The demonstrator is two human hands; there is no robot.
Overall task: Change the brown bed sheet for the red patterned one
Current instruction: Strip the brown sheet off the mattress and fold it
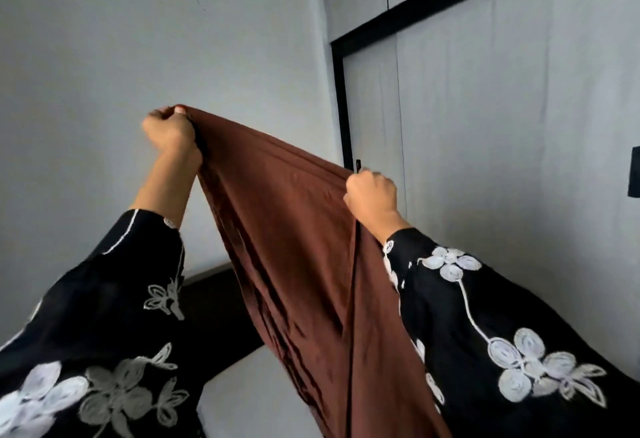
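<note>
The brown bed sheet [294, 247] hangs in the air in front of me, stretched between both raised hands and falling in folds toward the bottom of the view. My left hand [169, 133] is shut on its upper left edge, held higher. My right hand [372, 195] is shut on the upper right edge, a little lower. Both arms wear black sleeves with white embroidered flowers. The red patterned sheet is not in view.
A bare white mattress [256, 399] shows at the bottom, below the sheet, with a dark headboard [221, 299] behind it. A pale wall [138, 39] fills the left. White wardrobe doors with black frames [341, 98] stand at the right.
</note>
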